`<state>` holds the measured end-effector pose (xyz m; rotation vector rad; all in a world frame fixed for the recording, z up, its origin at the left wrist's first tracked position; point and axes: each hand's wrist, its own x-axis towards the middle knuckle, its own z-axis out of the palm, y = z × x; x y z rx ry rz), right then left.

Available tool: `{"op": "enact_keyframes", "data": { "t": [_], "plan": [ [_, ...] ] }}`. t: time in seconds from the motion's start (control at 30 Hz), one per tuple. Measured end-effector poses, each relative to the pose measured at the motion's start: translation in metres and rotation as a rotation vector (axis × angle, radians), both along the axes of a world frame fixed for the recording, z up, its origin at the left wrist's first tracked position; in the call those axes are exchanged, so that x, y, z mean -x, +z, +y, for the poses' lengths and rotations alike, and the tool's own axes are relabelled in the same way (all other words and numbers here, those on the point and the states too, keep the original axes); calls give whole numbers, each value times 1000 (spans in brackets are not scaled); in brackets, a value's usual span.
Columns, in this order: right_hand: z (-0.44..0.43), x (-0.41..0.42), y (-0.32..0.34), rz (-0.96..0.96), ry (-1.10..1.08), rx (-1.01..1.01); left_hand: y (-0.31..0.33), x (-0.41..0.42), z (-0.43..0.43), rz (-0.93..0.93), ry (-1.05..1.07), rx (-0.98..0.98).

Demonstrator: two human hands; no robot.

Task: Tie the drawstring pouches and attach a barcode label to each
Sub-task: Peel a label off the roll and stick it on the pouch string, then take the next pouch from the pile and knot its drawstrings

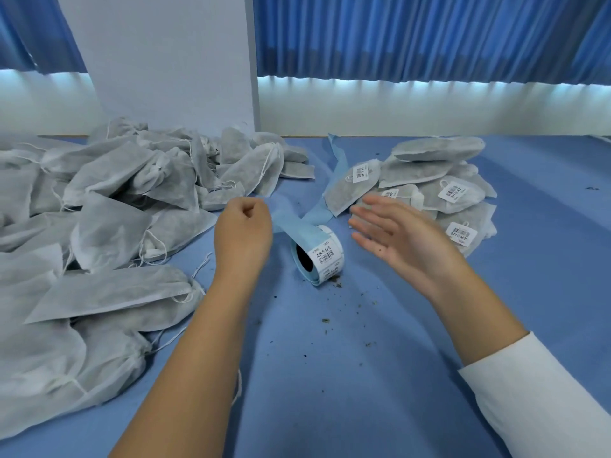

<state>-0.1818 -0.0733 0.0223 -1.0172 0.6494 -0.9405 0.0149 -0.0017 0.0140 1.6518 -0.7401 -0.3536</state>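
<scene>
While left grip (243, 226) pinches blue liner (292, 223), right grip (403, 236) splayed, label roll (327, 256) lies sideways.

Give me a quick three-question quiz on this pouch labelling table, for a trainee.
1. True or false: the label roll sits between the left hand and the right hand.
2. Which carries barcode labels: A, the left pile of pouches, or B, the right pile of pouches?
3. Fill in: the left hand's fingers are ____.
Key: 1 true; 2 B; 3 curled.
</scene>
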Motion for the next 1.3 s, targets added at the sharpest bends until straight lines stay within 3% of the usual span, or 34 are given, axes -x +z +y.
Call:
{"op": "enact_keyframes", "data": {
  "t": [0.1,0.23,0.43,0.57,0.67,0.77,0.83,0.97,1.13,1.3],
  "plan": [
    [3,-3,-3,107,32,38,-9,-20,-1,-257,80,-183],
    [4,-5,-5,162,45,46,-23,-45,5,-458,204,-599],
    [5,-6,-5,214,84,72,-24,-66,8,-355,195,-820],
    [5,-6,-6,243,87,95,-23,-71,8,-436,210,-875],
    [5,-6,-5,260,79,111,-22,-76,8,-492,207,-808],
    [4,-5,-5,273,68,117,-22,-74,5,-424,152,-681],
    [4,-4,-5,276,63,118,-20,-70,4,-398,85,-704],
    [4,-4,-6,290,63,142,-19,-64,7,-535,69,-746],
    [4,-5,-8,314,42,172,-12,-46,9,-525,184,-376],
    [7,-7,-10,417,-52,311,1,-28,4,-437,119,-44]
  ]
}}
